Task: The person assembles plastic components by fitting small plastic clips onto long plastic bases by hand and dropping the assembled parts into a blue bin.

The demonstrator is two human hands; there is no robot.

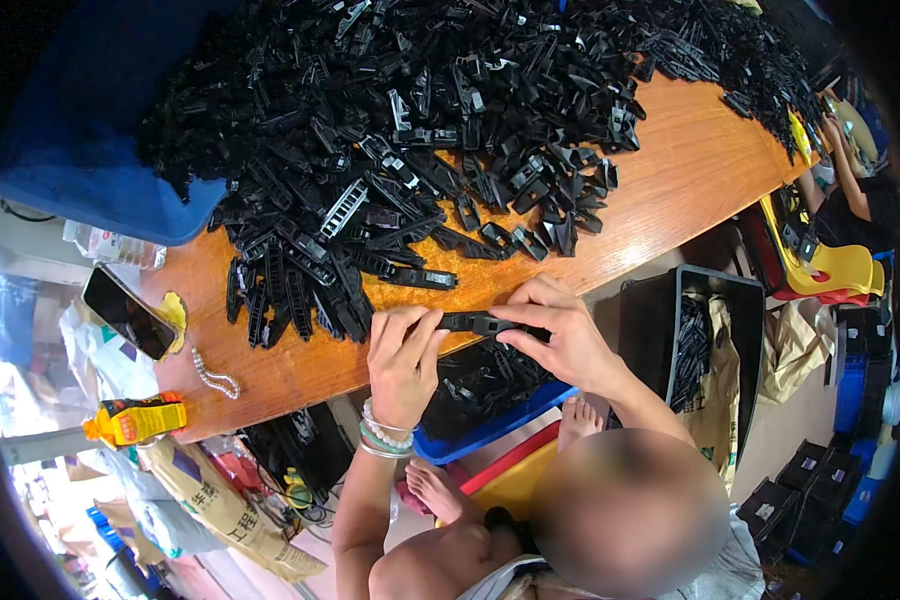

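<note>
Between my two hands, above the table's near edge, is a slim black plastic part [477, 323]. The fingertips and thumb of my left hand [402, 365] pinch its left end, while my right hand [568, 335] grips the other end. My fingers cover both ends of it. Just beyond lies a large heap of black plastic parts [410, 120], many of them long and ribbed, on the wooden table [700, 170]. Beneath my hands, below the table edge, a blue bin [500, 422] holds more black parts.
On the table's left are a phone [128, 312], a beaded strand [215, 376], a yellow bottle [142, 420] and a blue tub [100, 205]. To the right stand a black crate [755, 330] and a yellow chair [815, 255]. Another person's arm [845, 160] reaches in at far right.
</note>
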